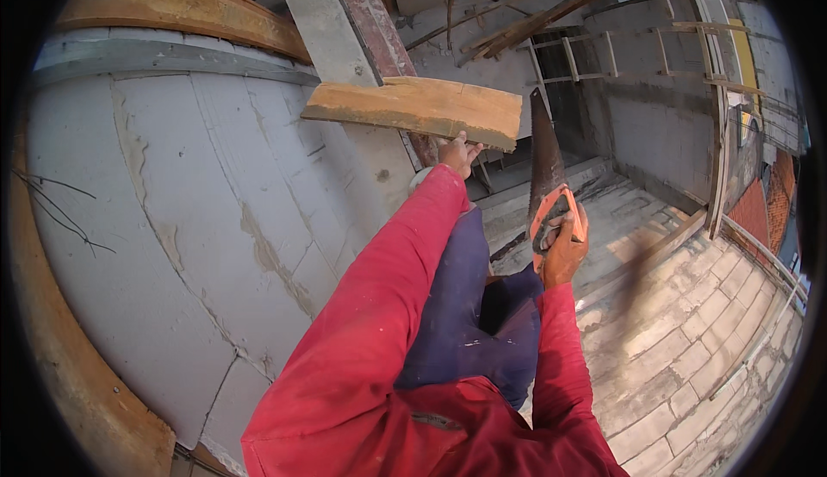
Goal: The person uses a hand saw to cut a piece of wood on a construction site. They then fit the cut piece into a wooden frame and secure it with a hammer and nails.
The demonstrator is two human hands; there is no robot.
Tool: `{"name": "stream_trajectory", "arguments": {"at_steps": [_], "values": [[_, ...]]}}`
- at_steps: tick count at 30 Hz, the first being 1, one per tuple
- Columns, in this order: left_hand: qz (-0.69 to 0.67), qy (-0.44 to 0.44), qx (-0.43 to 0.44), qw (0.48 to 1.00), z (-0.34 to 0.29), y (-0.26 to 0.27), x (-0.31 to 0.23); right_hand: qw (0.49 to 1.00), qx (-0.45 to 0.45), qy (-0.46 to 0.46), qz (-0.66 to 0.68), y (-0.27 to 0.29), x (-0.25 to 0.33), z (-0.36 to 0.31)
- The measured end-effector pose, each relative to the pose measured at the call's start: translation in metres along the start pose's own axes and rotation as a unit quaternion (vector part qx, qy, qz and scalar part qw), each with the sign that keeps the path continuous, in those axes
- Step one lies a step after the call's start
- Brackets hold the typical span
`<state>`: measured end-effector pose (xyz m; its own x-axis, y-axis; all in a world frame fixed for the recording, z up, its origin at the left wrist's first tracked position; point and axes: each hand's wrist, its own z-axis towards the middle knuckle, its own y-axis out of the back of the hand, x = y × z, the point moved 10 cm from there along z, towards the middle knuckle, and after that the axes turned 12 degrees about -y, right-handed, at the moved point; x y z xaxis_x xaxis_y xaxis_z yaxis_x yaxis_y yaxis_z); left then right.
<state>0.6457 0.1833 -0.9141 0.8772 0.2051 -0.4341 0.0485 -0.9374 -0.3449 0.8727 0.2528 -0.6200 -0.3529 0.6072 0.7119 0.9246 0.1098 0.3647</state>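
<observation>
My left hand [461, 155] grips the near edge of a wooden board [413, 108], close to its right end. The board lies crosswise over a grey plank and a reddish, worn beam; its right end juts past them. In my right hand [563, 244] is a handsaw [546, 145], the fingers wrapped round its orange handle. The saw's dark, rusty-looking blade points away from me, tip up, just right of the board's end and apart from it.
A grey block wall [207, 184] fills the left side, with wooden boards along its top. The grey plank [332, 24] and reddish beam [370, 20] run away ahead. Far below on the right are a block wall [689, 339] and a wooden frame [715, 115]. Wires [65, 210] stick out at far left.
</observation>
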Motion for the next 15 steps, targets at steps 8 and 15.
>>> {"name": "stream_trajectory", "arguments": {"at_steps": [8,15], "values": [[0.026,0.015,0.078,0.997,0.088,0.065,0.024,0.994,0.084,-0.053,0.036,-0.095,-0.102,0.120],[0.693,0.019,0.280,0.664,0.139,0.075,0.019,0.990,0.131,-0.031,-0.039,-0.155,-0.145,0.177]]}}
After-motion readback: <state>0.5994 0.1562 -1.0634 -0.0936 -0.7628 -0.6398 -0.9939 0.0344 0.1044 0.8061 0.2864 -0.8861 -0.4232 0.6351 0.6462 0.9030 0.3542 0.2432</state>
